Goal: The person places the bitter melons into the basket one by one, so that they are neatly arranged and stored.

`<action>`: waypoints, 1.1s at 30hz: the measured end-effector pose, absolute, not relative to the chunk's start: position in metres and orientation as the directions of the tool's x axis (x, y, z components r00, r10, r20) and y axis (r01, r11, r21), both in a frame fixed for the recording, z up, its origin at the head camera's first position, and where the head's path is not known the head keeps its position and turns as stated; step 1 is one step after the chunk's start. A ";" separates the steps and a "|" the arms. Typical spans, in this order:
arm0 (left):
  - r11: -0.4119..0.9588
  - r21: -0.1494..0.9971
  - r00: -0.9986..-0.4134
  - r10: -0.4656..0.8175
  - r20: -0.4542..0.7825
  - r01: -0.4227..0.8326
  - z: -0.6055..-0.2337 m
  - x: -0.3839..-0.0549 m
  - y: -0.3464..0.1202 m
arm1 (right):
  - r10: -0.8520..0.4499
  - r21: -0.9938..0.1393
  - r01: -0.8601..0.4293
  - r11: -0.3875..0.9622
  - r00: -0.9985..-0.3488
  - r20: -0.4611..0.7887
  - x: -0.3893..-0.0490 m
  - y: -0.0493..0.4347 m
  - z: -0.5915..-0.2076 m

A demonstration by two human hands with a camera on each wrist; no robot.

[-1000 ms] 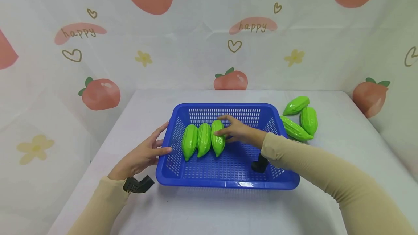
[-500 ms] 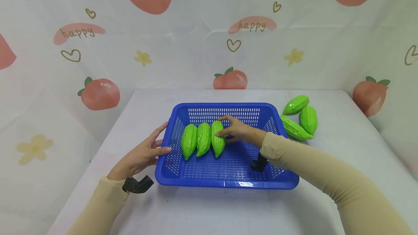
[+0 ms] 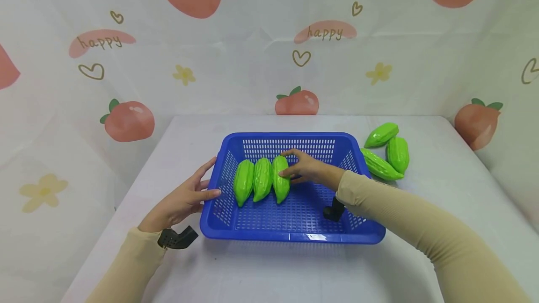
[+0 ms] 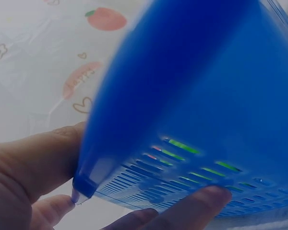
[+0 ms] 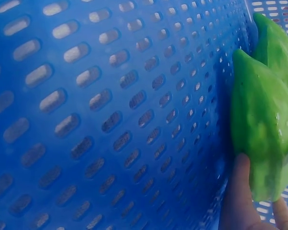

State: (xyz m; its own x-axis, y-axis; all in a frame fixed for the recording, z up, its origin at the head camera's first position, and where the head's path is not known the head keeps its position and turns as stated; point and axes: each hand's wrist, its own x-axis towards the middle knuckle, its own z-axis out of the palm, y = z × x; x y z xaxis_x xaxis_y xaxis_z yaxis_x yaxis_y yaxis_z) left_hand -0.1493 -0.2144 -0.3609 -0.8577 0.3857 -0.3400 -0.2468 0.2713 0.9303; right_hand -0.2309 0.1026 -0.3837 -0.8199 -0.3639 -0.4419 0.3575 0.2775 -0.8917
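Inside a blue plastic basket (image 3: 294, 237) lie three bright green bitter gourds side by side. The left gourd (image 3: 244, 183) and the middle gourd (image 3: 262, 180) sit apart from the hands. My right hand (image 3: 306, 168) holds the rightmost gourd (image 3: 280, 187), thumb on its near side and fingers at its far end. In the right wrist view, that gourd (image 5: 264, 120) shows between thumb and fingers, another behind it. My left hand (image 3: 181, 202) grips the basket's left rim, thumb over the edge. From the left wrist, fingers (image 4: 197, 203) show against the slotted outer wall.
Three more bitter gourds lie on the white table to the right of the basket: one at the back (image 3: 382, 135), one at the right (image 3: 397, 155), one against the basket (image 3: 382, 165). A patterned cloth (image 3: 236, 78) hangs behind the table.
The whole scene has shifted very slightly in the head view. Both hands keep their places on the basket and the rightmost gourd.
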 end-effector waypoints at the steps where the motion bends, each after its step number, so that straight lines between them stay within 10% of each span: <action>1: 0.272 0.930 -0.858 0.386 -0.339 -0.246 -0.361 -0.149 -0.214 | -0.366 -0.890 0.360 0.279 -0.817 -0.445 -0.231 0.103 -0.383; 33: 0.240 0.939 -0.842 0.426 -0.331 -0.247 -0.359 -0.149 -0.216 | -0.387 -0.872 0.393 0.291 -0.785 -0.483 -0.229 0.104 -0.375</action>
State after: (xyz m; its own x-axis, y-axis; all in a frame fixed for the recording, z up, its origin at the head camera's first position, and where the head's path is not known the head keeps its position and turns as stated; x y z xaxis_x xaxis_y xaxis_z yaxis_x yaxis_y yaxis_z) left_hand -0.1491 -0.2155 -0.3591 -0.8423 0.4257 -0.3306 -0.2471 0.2401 0.9388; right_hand -0.2292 0.1040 -0.3753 -0.7855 -0.3869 -0.4831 0.3930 0.2913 -0.8722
